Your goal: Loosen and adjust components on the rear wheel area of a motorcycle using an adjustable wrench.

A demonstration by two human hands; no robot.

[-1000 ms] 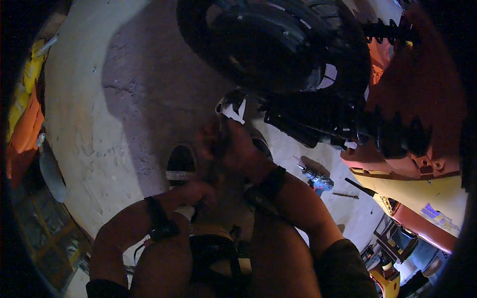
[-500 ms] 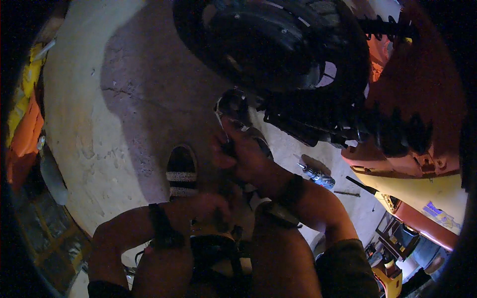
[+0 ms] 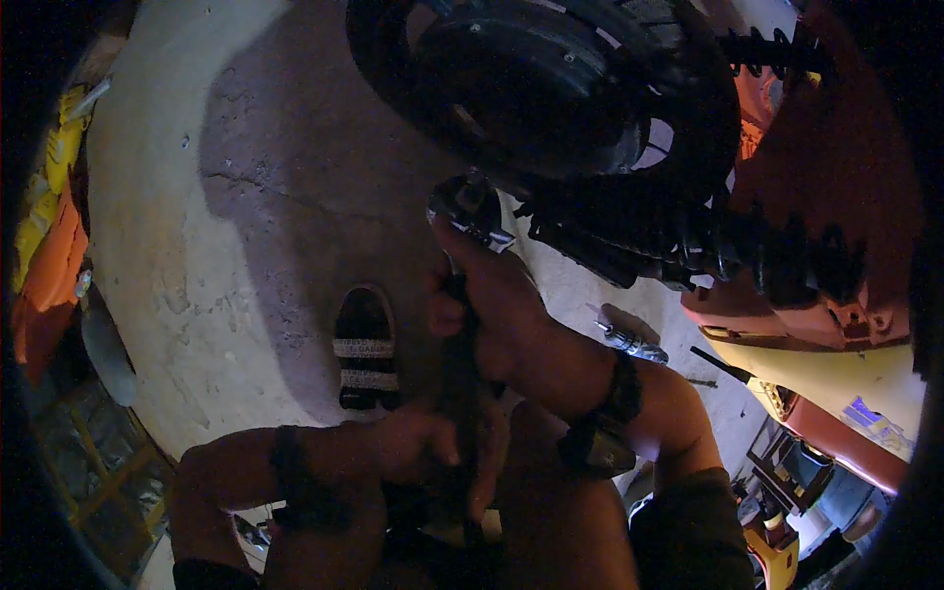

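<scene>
A dim workshop with a cracked, stained concrete floor [image 3: 197,197]. The right hand [image 3: 492,305] has its fingers wrapped round a dark tool [image 3: 462,324] whose metal end [image 3: 472,211] sits just below the wheel [image 3: 551,98]. The left hand [image 3: 433,442] rests lower, fingers loosely curled by the tool's handle. A sandal [image 3: 366,349] lies nearby.

Head view: worn on the person's head, looking steeply down.
Facing: concrete floor [image 3: 187,197], dark wheel [image 3: 551,88] at top.
Nearness: close; forearms enter from the lower edge.
Clarity: dim, edges probably bent by the fisheye lens.
</scene>
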